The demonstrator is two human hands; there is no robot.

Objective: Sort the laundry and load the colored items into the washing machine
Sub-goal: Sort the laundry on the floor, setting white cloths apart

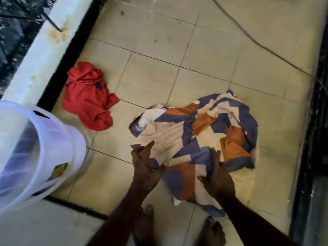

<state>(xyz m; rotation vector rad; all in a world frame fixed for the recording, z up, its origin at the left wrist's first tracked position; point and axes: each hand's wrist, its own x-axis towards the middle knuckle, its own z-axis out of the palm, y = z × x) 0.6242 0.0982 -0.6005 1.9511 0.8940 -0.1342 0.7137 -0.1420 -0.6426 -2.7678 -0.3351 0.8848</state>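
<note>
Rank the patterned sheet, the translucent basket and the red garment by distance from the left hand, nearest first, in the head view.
From the left hand:
1. Patterned sheet, touching its fingers, to the right.
2. Translucent basket, lying to the left.
3. Red garment, up-left by the ledge.

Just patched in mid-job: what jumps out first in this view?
The patterned sheet, purple, orange and cream, lies heaped mid-floor with the left hand and right hand on its near edge. A red garment lies crumpled to its left; a translucent basket fills the left edge.
</note>
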